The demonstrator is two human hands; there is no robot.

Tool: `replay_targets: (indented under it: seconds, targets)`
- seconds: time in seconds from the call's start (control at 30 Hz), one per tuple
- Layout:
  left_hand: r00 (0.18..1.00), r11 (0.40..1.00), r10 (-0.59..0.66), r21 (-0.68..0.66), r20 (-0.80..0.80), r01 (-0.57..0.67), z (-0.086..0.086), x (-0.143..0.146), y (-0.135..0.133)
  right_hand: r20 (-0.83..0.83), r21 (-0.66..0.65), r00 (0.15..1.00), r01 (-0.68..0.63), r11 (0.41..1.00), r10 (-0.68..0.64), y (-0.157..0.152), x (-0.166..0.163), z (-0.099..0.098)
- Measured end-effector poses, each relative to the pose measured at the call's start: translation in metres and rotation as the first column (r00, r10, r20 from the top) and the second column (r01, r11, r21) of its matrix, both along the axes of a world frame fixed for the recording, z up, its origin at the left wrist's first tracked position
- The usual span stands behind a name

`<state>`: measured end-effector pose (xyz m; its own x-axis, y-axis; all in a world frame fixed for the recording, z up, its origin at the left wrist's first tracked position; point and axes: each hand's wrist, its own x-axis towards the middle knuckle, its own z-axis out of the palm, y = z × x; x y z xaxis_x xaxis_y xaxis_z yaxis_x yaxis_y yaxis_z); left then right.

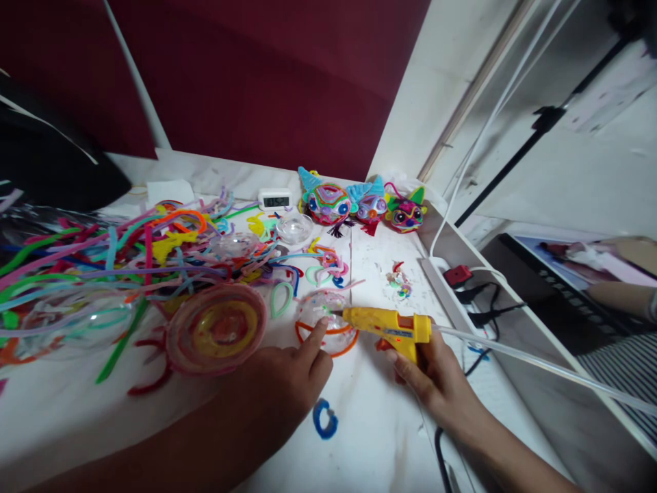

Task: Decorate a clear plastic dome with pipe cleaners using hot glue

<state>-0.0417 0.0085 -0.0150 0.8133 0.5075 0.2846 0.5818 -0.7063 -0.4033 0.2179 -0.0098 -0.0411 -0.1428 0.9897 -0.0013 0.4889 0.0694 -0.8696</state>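
A clear plastic dome (314, 316) with an orange pipe cleaner (341, 331) around its near side lies on the white table. My left hand (290, 380) reaches over from the lower left. Its index finger is stretched out onto the dome, while the other visible fingers are bent and grip nothing I can see. In my right hand (436, 376) is a yellow hot glue gun (387, 323), its nozzle at the top of the dome close to my left fingertip. A clear glue stick (513, 352) trails from the gun's back. A curled blue pipe cleaner (325, 419) lies nearer me.
Pipe cleaners (148, 243) in many colours pile up at left, beside a round dish-like piece covered in red and yellow coils (220, 329). Three decorated animal heads (328, 204) and a small digital clock (275, 200) stand behind. A power strip (452, 291) lines the right edge.
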Motion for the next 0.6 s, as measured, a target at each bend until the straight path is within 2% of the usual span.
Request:
replay_targets:
  seconds: [0.23,0.6]
  targets:
    - [1.000,1.000,-0.003,-0.011,0.026,0.003,-0.0021,0.0001,0.0000,0.006,0.043,1.000,0.021,0.999,-0.021,0.0030,-0.0033,0.0007]
    - [1.000,1.000,0.005,-0.011,0.004,-0.005,0.0022,0.0006,-0.0006,0.006,0.019,1.000,0.010,1.000,-0.010,-0.0019,0.0034,-0.0053]
